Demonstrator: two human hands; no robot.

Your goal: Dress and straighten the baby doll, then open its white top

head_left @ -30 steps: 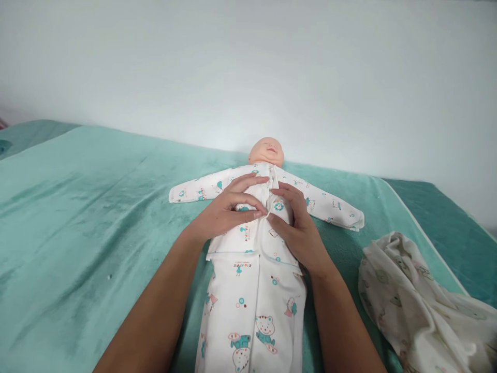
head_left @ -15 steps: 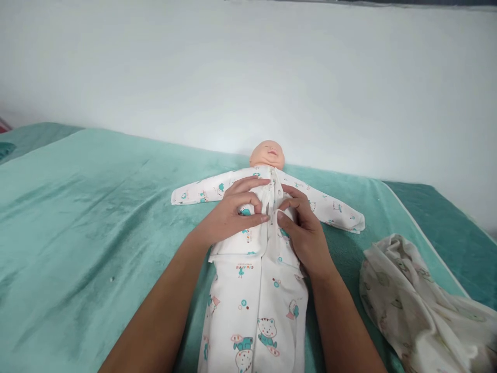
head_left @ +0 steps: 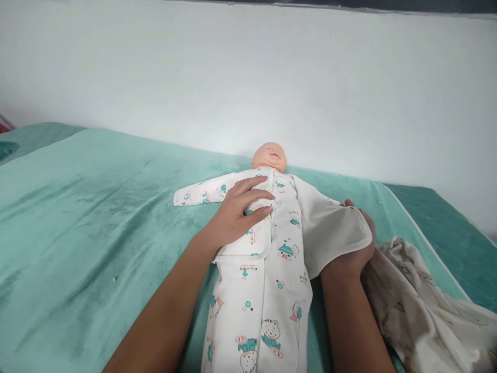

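A baby doll (head_left: 269, 155) lies on its back on a teal blanket (head_left: 85, 207), dressed in a white printed romper (head_left: 267, 290). My left hand (head_left: 238, 215) rests flat on the doll's chest, fingers stretched out over the left side of the garment. My right hand (head_left: 355, 243) has drawn the right front flap (head_left: 330, 230) of the romper open to the right and grips its edge; the flap's plain white inside shows and hides most of the fingers. An inner printed layer covers the doll's chest.
A crumpled cream printed cloth (head_left: 423, 305) lies on the blanket at the lower right, touching my right wrist. A white wall (head_left: 248, 77) runs right behind the doll's head. The blanket's white edge (head_left: 421, 233) and darker bedding lie to the right.
Both hands were pinching the fastening at the chest. Now my right hand has pulled the right flap open and out to the right, covering the doll's right sleeve; my left hand stays on the chest.
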